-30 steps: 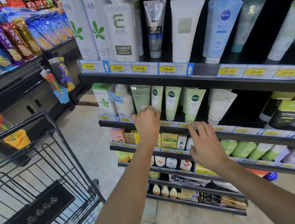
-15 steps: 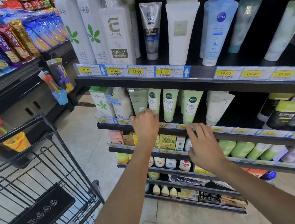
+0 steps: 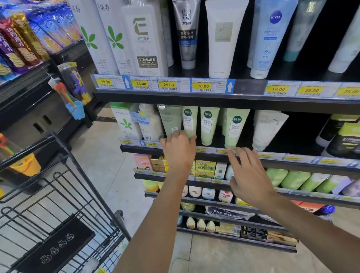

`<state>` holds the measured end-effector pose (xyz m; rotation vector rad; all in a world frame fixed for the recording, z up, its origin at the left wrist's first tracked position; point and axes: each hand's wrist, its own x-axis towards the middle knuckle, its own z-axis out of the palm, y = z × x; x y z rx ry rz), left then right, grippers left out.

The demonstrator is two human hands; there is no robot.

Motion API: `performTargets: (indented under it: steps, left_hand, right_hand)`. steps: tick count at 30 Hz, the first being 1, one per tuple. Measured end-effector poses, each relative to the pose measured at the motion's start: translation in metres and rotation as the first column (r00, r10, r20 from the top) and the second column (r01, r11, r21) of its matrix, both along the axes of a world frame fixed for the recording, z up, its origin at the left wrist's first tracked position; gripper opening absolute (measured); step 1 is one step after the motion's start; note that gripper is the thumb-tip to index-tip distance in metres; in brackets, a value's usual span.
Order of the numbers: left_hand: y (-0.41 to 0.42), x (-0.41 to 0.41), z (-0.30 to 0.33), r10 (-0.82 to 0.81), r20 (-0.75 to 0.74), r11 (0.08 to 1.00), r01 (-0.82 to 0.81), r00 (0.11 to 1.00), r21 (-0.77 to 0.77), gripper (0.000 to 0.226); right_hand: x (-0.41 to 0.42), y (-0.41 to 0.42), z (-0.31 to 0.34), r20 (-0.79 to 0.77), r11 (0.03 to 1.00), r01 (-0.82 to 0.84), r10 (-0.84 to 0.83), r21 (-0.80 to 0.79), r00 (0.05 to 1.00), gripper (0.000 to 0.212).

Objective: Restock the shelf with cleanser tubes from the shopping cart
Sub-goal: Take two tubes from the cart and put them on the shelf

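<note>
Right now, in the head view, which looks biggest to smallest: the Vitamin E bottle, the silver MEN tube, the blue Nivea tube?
1. Vitamin E bottle
2. Nivea tube
3. MEN tube

All share the top shelf, so nearness matters little.

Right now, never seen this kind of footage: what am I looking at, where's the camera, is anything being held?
There is no machine here, only a person's two bare arms. The one picture comes from a camera worn on the person's head, looking forward and down. The left hand reaches to the second shelf, its fingers resting at the base of a pale green cleanser tube standing there; whether it grips the tube cannot be told. The right hand is spread flat, fingers straight, at the shelf edge below another green tube, holding nothing. A black wire shopping cart stands to the left. The top shelf carries taller bottles and tubes, with yellow price tags along its edge.
</note>
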<state>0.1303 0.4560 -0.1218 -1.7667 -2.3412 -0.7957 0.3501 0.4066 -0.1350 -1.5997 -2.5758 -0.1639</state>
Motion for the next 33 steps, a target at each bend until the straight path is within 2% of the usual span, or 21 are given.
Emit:
performTargets:
  steps: [4,7,13,15,19,24,27,33]
  left_hand:
    - [-0.030,-0.006,0.008,-0.058,-0.012,0.998,0.058,0.998,0.032,0.030]
    - [-0.078,-0.016,0.013,-0.034,0.008,0.999,0.034,0.999,0.017,0.033]
    - [-0.219,-0.051,0.013,0.080,-0.010,0.977,-0.081,0.997,-0.200,0.040]
    - [-0.264,-0.069,0.007,0.157,-0.021,0.943,-0.157,0.987,-0.294,0.038]
    - [-0.351,-0.092,-0.011,0.312,0.021,0.825,-0.260,0.950,-0.502,0.045]
    - [-0.428,-0.122,-0.039,0.470,0.076,0.727,-0.337,0.879,-0.597,0.053]
    - [-0.456,-0.138,-0.063,0.525,0.085,0.662,-0.344,0.847,-0.666,0.056]
    - [-0.477,-0.174,-0.124,0.558,0.180,0.617,-0.260,0.810,-0.743,0.051]
  right_hand:
    - [0.001,-0.004,0.020,0.018,0.998,-0.012,0.013,-0.055,1.000,0.083]
    - [-0.004,-0.029,0.034,0.006,0.992,-0.058,0.059,-0.113,0.998,0.080]
    - [-0.042,-0.093,0.047,-0.104,0.930,-0.250,0.230,-0.268,0.968,0.062]
    - [-0.065,-0.109,0.044,-0.150,0.891,-0.317,0.283,-0.325,0.948,0.062]
    - [-0.112,-0.146,0.030,-0.137,0.793,-0.394,0.376,-0.464,0.917,0.061]
    - [-0.166,-0.190,0.009,-0.185,0.673,-0.480,0.464,-0.563,0.866,0.055]
    - [-0.186,-0.212,-0.019,-0.133,0.626,-0.458,0.494,-0.631,0.859,0.055]
    - [-0.222,-0.244,-0.084,-0.009,0.528,-0.282,0.461,-0.801,0.888,0.058]
